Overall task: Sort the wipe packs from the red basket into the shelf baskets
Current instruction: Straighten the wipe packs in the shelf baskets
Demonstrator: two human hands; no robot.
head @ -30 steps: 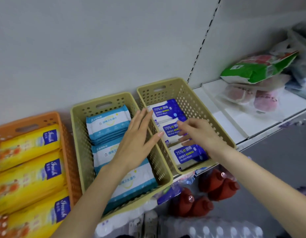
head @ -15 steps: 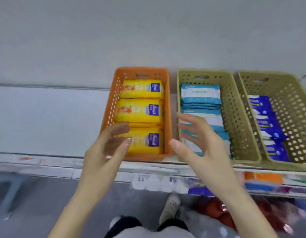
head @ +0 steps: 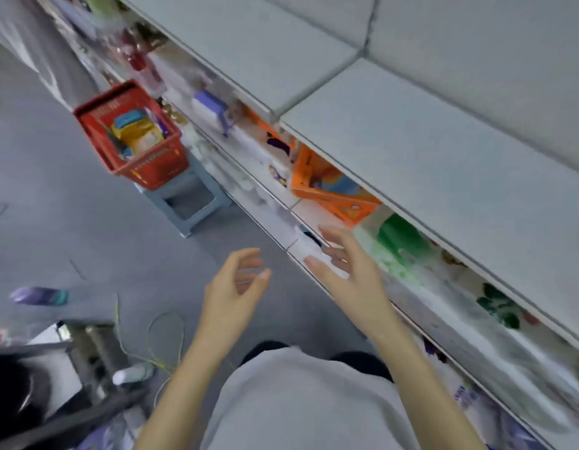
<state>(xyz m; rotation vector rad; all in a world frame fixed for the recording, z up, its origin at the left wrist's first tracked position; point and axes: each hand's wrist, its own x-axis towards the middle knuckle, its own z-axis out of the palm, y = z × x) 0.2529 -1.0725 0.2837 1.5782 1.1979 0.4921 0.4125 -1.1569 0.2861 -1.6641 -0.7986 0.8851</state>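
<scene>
Holding nothing, both hands hang out in front of me. My left hand (head: 233, 287) has its fingers loosely curved and spread, thumb apart. My right hand (head: 350, 274) is relaxed with the fingers nearly straight, over the front edge of the lower shelf (head: 275, 222); whether it brushes that edge I cannot tell through the blur.

The red basket (head: 152, 164) sits well ahead of my left hand and off to its left, on a small grey stool (head: 187, 203) just beside the shelving. Inside it I can make out wipe packs (head: 139, 133), a yellow one uppermost with a blue-topped one behind it; how many lie beneath is hidden. Just past my right hand, an orange box (head: 327, 186) and something green (head: 397, 237) lie on the lower shelf. The shelf baskets are out of view.

As I judge it, the step in hand is fetching the next pack. My left hand is the nearer one, and I should bring it down through the open top of the basket, since the high walls would catch fingers coming in from the side. Soft packs sag, so pinching the uppermost one near its middle, thumb against fingers, should stop it folding. Reading its colour before lifting will tell me which shelf basket it belongs in. The stool looks small, so a hard tug could tip the basket.
</scene>
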